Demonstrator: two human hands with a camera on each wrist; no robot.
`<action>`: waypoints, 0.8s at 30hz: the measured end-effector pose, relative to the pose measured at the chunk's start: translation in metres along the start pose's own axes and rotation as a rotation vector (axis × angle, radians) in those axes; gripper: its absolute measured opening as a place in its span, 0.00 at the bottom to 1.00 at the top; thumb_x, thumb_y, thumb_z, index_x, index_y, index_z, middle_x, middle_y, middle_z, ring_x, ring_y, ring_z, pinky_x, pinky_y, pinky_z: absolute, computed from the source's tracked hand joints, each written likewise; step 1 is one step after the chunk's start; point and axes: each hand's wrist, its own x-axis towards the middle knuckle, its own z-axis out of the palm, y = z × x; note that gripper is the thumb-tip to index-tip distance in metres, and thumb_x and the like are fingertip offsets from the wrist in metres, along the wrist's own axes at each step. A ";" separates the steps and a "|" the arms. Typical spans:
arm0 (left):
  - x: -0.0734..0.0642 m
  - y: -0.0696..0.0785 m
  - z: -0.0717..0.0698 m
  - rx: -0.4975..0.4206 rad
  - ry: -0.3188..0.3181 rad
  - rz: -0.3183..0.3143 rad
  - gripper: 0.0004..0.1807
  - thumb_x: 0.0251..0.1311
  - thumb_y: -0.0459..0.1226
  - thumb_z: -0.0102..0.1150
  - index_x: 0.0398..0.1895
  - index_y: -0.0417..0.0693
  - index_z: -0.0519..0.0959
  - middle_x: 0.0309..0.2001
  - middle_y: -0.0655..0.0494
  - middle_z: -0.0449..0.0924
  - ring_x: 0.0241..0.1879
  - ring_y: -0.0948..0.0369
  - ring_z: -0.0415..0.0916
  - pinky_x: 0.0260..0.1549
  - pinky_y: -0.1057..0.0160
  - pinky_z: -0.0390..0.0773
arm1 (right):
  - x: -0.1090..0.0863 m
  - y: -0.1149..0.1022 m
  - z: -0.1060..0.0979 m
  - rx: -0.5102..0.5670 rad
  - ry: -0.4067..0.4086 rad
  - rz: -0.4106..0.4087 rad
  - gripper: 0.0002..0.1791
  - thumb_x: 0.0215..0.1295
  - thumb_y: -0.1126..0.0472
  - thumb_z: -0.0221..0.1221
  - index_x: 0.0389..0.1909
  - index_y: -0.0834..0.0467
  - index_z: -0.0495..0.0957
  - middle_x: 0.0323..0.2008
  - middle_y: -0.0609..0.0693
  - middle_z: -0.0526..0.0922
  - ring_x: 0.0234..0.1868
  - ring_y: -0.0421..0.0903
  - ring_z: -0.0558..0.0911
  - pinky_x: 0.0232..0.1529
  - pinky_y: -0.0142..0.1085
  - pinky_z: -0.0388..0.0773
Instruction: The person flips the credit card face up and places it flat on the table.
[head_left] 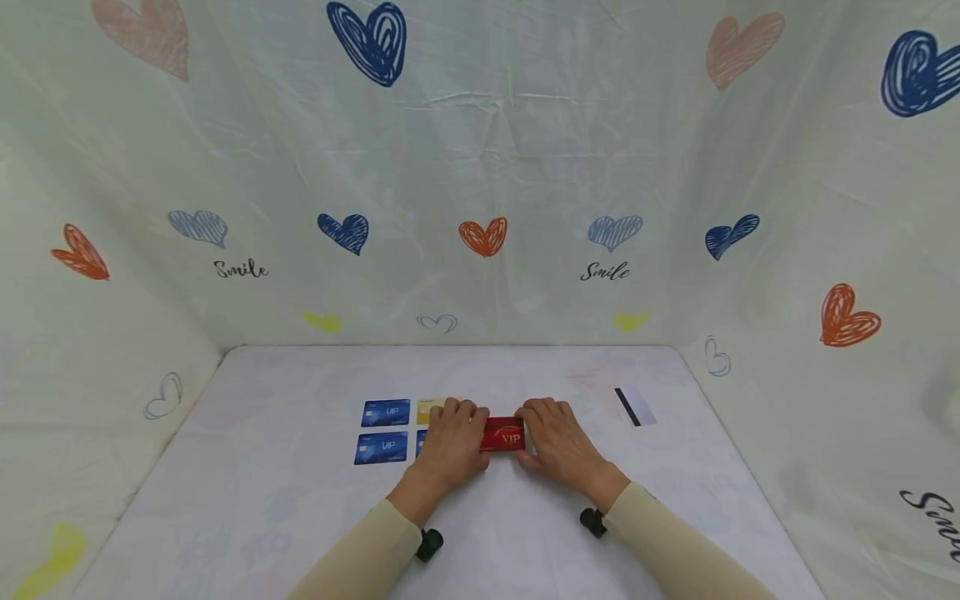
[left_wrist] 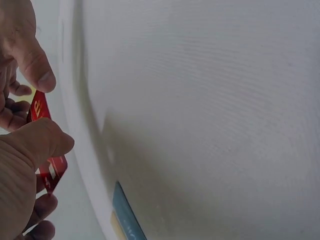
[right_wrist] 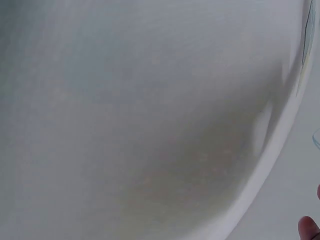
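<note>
A red VIP card [head_left: 502, 434] is held just above the table by both hands. My left hand [head_left: 456, 442] grips its left part, with the thumb across the face and fingers behind, as the left wrist view shows of the red card [left_wrist: 56, 169]. At the opposite end my right hand [head_left: 558, 442] pinches the card's edge between thumb and fingers. Only a fingertip [right_wrist: 308, 228] of it appears in the right wrist view. Left of the hands lie two blue VIP cards, an upper blue card [head_left: 386, 412] and a lower blue card [head_left: 381, 448].
Partly covered by my left hand are a gold card [head_left: 426, 411] and another blue card [head_left: 420, 442]. A pale card with a black stripe [head_left: 636, 407] lies at the right on the white table [head_left: 247, 500]. A heart-printed curtain [head_left: 480, 167] encloses the table's back and sides.
</note>
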 end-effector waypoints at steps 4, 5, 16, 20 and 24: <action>0.000 -0.001 0.003 0.009 -0.006 -0.026 0.40 0.53 0.53 0.80 0.67 0.49 0.77 0.62 0.49 0.79 0.62 0.50 0.69 0.61 0.47 0.72 | -0.003 0.004 0.003 0.021 0.002 0.006 0.31 0.58 0.46 0.76 0.57 0.57 0.77 0.54 0.49 0.79 0.56 0.49 0.76 0.57 0.47 0.74; 0.000 -0.002 0.004 0.009 -0.006 -0.029 0.40 0.53 0.53 0.80 0.67 0.49 0.77 0.61 0.49 0.79 0.62 0.50 0.69 0.61 0.47 0.72 | -0.003 0.005 0.003 0.023 0.002 0.006 0.32 0.58 0.46 0.76 0.57 0.57 0.77 0.54 0.49 0.79 0.56 0.49 0.76 0.57 0.47 0.74; 0.001 -0.003 0.010 0.011 -0.017 -0.012 0.37 0.53 0.53 0.79 0.64 0.48 0.78 0.58 0.50 0.80 0.60 0.50 0.69 0.61 0.46 0.72 | -0.003 0.009 0.008 0.037 -0.045 0.006 0.30 0.59 0.46 0.75 0.56 0.57 0.77 0.54 0.49 0.79 0.55 0.48 0.76 0.55 0.47 0.74; 0.001 -0.003 0.013 0.039 -0.024 0.010 0.36 0.54 0.53 0.79 0.63 0.47 0.79 0.57 0.50 0.80 0.59 0.50 0.70 0.60 0.46 0.72 | -0.003 0.009 0.010 0.040 -0.059 0.003 0.26 0.59 0.48 0.73 0.53 0.56 0.78 0.52 0.49 0.80 0.53 0.48 0.76 0.53 0.45 0.73; 0.001 -0.002 0.014 0.040 -0.031 0.011 0.35 0.55 0.52 0.78 0.62 0.47 0.79 0.56 0.51 0.81 0.56 0.51 0.69 0.58 0.47 0.71 | -0.003 0.008 0.011 0.032 -0.074 0.003 0.24 0.60 0.48 0.71 0.52 0.56 0.78 0.51 0.48 0.80 0.52 0.48 0.76 0.52 0.45 0.73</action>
